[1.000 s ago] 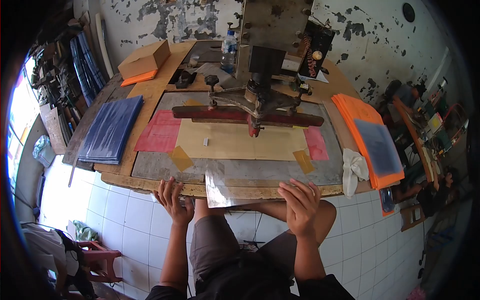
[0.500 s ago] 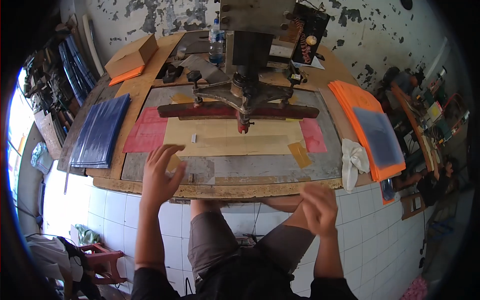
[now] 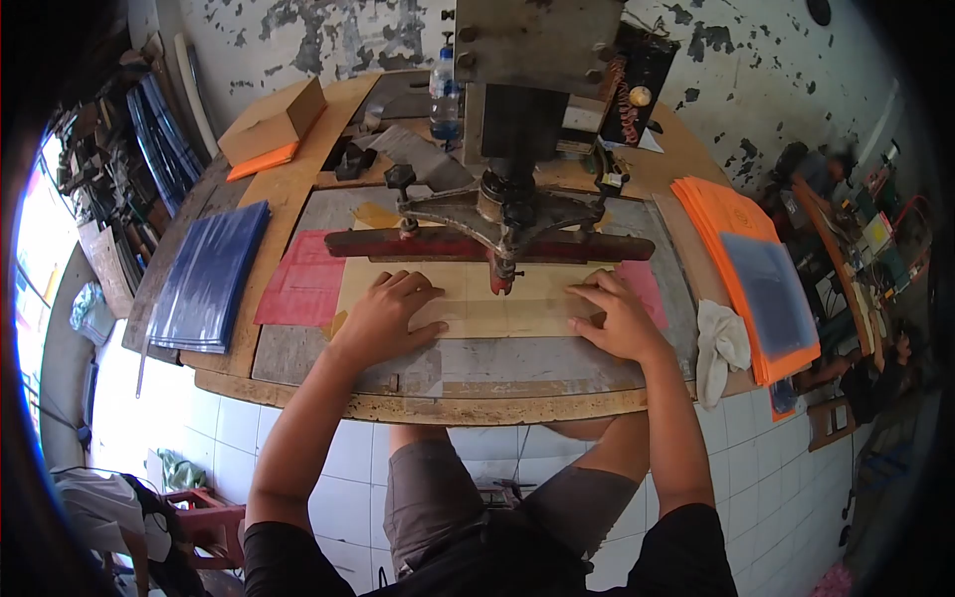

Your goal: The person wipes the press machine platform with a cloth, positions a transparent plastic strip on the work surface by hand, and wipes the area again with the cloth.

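Note:
My left hand (image 3: 390,320) rests palm down on the left part of a tan sheet (image 3: 507,279), its thumb spread from its fingers. On the right part of that sheet lies my right hand (image 3: 615,316), thumb and fingers likewise apart. A faint see-through strip (image 3: 507,316) seems to lie on the sheet between both hands; its edges are hard to make out. Just beyond my fingers hangs the press's long red-edged bar (image 3: 448,247), mounted under a metal bracket (image 3: 512,214). Pink sheets (image 3: 303,279) show at either end of the tan one.
Blue plastic covers (image 3: 209,279) are stacked at the left. At the right lie orange folders (image 3: 756,259) with a clear blue sheet on top, beside a white cloth (image 3: 721,338). A cardboard box (image 3: 274,119) and a water bottle (image 3: 445,99) stand behind. Another person sits far right.
Both hands have come forward from the table's front edge onto the tan sheet. A small light tag seen earlier on the sheet's left is no longer visible. My view has shifted slightly.

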`<state>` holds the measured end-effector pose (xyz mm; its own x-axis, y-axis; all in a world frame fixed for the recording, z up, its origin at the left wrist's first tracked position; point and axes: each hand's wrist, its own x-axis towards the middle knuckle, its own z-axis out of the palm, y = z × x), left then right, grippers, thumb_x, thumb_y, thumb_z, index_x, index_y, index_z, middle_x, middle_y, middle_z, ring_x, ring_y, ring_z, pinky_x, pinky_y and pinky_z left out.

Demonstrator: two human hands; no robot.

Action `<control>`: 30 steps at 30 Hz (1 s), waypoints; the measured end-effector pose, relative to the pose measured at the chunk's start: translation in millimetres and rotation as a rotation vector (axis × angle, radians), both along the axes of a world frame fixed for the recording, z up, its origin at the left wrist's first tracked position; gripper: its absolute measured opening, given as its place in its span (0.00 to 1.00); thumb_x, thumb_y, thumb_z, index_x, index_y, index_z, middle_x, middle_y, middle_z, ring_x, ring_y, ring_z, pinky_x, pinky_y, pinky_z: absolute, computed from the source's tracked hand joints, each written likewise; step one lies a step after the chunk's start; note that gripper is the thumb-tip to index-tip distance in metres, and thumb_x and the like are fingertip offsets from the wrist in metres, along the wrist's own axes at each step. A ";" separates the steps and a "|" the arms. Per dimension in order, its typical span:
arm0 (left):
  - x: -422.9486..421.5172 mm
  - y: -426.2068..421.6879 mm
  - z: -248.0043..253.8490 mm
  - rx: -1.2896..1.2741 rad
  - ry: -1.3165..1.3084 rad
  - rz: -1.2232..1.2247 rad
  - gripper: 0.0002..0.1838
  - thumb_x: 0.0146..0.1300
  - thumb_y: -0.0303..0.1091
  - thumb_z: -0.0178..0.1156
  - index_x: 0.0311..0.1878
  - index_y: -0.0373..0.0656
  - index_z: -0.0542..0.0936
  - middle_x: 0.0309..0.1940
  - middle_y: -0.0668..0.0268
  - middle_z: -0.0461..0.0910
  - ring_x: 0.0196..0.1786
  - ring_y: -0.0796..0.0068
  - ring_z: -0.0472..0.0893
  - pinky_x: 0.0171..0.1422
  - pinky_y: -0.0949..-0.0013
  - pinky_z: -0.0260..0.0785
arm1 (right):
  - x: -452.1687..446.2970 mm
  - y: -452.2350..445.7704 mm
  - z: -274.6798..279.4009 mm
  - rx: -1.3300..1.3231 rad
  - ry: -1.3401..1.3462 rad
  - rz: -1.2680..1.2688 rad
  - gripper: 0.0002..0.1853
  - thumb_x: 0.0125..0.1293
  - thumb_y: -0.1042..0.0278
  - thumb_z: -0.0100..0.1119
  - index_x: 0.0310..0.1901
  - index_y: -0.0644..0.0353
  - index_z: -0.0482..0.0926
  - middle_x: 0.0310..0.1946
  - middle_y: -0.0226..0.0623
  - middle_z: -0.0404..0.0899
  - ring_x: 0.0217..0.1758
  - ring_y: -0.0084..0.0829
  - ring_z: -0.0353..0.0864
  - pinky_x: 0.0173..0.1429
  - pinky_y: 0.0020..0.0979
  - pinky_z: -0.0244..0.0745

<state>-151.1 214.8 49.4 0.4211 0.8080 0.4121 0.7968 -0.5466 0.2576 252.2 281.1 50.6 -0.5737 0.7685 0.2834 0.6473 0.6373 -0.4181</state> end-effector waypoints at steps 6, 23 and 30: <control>3.8 1.3 -1.8 -0.063 -0.050 0.014 0.23 0.68 0.43 0.78 0.63 0.44 0.91 0.53 0.60 0.85 0.60 0.56 0.85 0.73 0.52 0.74 | 1.3 -3.3 0.3 -0.140 0.071 -0.016 0.21 0.68 0.67 0.81 0.61 0.58 0.90 0.53 0.36 0.79 0.61 0.40 0.81 0.70 0.41 0.79; 5.6 -4.5 14.9 -0.165 -0.173 0.079 0.17 0.68 0.35 0.78 0.57 0.45 0.87 0.39 0.68 0.87 0.49 0.63 0.84 0.65 0.57 0.74 | 17.9 -4.8 7.9 -0.600 0.777 0.105 0.10 0.81 0.75 0.62 0.59 0.64 0.83 0.41 0.38 0.89 0.40 0.23 0.89 0.43 0.29 0.84; 2.3 -2.1 10.0 -0.107 -0.143 0.053 0.14 0.68 0.33 0.78 0.54 0.45 0.89 0.37 0.67 0.87 0.44 0.65 0.85 0.62 0.59 0.74 | 22.4 -3.2 5.6 -0.623 0.833 0.139 0.11 0.83 0.71 0.57 0.55 0.64 0.87 0.40 0.39 0.91 0.33 0.27 0.91 0.34 0.26 0.78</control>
